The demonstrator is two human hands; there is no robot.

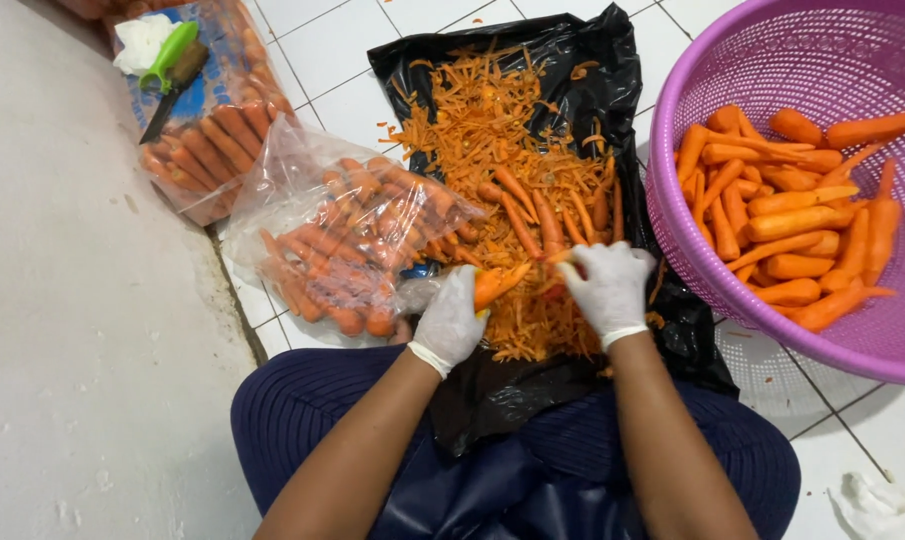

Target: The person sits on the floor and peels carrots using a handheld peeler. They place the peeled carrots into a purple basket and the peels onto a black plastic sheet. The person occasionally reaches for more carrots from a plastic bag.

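— What do you have in your left hand (452, 318) right now?

— Your gloved left hand is closed around a carrot (496, 283), holding it at its thick end; the tip points up and to the right, over the heap of peelings (482, 130)

— And your right hand (609, 283)?

— It sits just beside the carrot's tip, fingers curled in a narrow grip. You may be pinching a small peeler there, but the glove hides it, so I cannot tell what it holds

— Where does all this happen?

— Above a black plastic sheet (592, 50) spread on the white tiled floor (322, 40), in front of your knees. The sheet is covered with orange peelings, and a few whole carrots lie among them near your hands

— What lies around you?

— To your right stands a purple perforated basket (712, 70) with peeled carrots (787, 220) piled inside. To your left lies a clear plastic bag (302, 170) full of carrots, touching the sheet's edge. Beyond it, a second bag of carrots (217, 130) carries a green-handled knife (172, 75) and a white crumpled cloth (137, 40) on top. A crumpled white tissue (872, 505) lies on the tiles at the lower right
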